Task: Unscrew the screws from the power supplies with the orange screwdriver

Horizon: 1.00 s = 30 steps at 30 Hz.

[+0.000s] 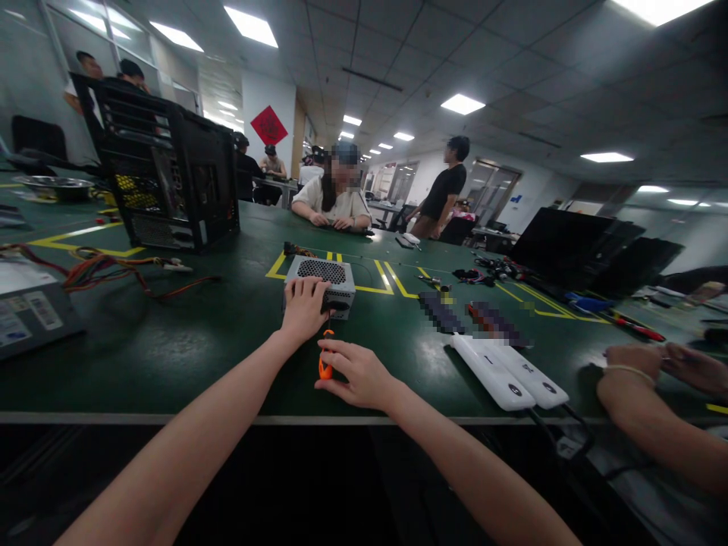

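Observation:
A grey computer power supply with a honeycomb vent on top rests on the green table in front of me. My left hand is closed over its near left side, fingers lying across the top edge. In my right hand is a screwdriver with an orange and black handle, gripped between thumb and fingers. The screwdriver's shaft points away from me at the near face of the power supply. Whether the tip touches a screw is too small to tell.
At left stand a black computer case and another power supply with loose cables. Two white power banks lie to the right, before blurred flat objects and black monitors. A co-worker's hands are at far right; another person sits opposite.

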{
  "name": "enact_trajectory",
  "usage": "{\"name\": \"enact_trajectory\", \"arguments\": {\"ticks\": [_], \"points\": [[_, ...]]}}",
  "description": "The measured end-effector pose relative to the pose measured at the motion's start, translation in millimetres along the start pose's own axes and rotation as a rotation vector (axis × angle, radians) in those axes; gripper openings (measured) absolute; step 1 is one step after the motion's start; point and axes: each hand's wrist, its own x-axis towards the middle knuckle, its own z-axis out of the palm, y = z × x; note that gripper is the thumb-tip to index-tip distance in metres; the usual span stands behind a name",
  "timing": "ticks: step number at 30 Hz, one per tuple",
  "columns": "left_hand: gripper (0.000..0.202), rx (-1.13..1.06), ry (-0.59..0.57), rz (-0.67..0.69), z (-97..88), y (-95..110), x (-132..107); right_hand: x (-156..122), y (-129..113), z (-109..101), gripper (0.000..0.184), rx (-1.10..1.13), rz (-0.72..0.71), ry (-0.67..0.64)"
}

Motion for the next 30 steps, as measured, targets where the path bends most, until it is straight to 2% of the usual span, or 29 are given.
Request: {"name": "enact_trajectory", "arguments": {"ticks": [4,7,12,17,20,25,30], "points": [[0.049,-0.012,-0.003,0.023,-2.0,0,-1,3,-4,-5,0.041,0.024,0.032,-0.063],[0.048,-0.010,-0.002,0.028,-2.4,-1,-1,4,-4,-7,0.040,-0.056,-0.008,-0.096],[0.050,0.027,-0.002,0.037,-2.8,0,-1,1,1,0,0.039,-0.214,-0.078,0.021],[0.050,0.003,-0.019,0.017,-2.8,1,-2,-1,2,6,0.031,-0.174,-0.038,0.069],[0.049,0.005,-0.013,0.016,-2.4,0,-2,-1,-1,3,0.036,-0.116,0.036,0.024],[0.050,-0.022,-0.011,0.006,-1.4,0,-1,4,-6,-6,0.039,-0.100,0.004,-0.137],[0.050,-0.031,-0.006,0.007,-0.4,0,-1,4,-4,0,0.040,-0.100,-0.022,-0.081]]}}
